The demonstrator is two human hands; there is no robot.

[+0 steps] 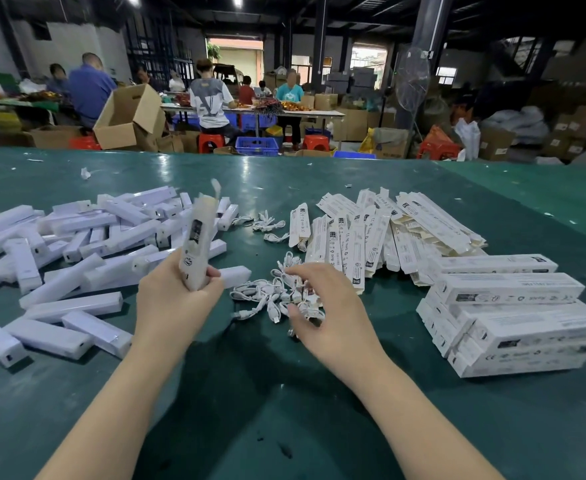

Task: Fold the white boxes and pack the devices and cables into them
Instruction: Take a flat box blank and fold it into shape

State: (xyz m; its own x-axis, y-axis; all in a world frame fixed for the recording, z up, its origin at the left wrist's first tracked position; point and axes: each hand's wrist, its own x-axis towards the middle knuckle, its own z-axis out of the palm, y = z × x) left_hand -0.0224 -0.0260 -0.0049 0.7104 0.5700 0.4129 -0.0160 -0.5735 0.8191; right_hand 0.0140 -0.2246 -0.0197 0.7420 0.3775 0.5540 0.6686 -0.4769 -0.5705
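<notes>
While the green table [319, 427] takes up most of the head view, the largest group on it is a loose heap of white devices [77, 244] spread across the left side. Flat unfolded boxes [371, 233] fan out right of centre, printed faces up. Nearer on the right sits a stack of folded boxes [513, 317], closed and lying lengthwise. A white box [198, 237] stands nearly upright, blurred, its top flap open; left hand [177, 299] grips its lower end, fingers curled round it, above the table just right of the device heap. Right hand [326, 313] is over the pile of small white cables [277, 296] at table centre, fingers bent down among them; whether a cable is pinched cannot be told. More cables [267, 226] lie farther back.
</notes>
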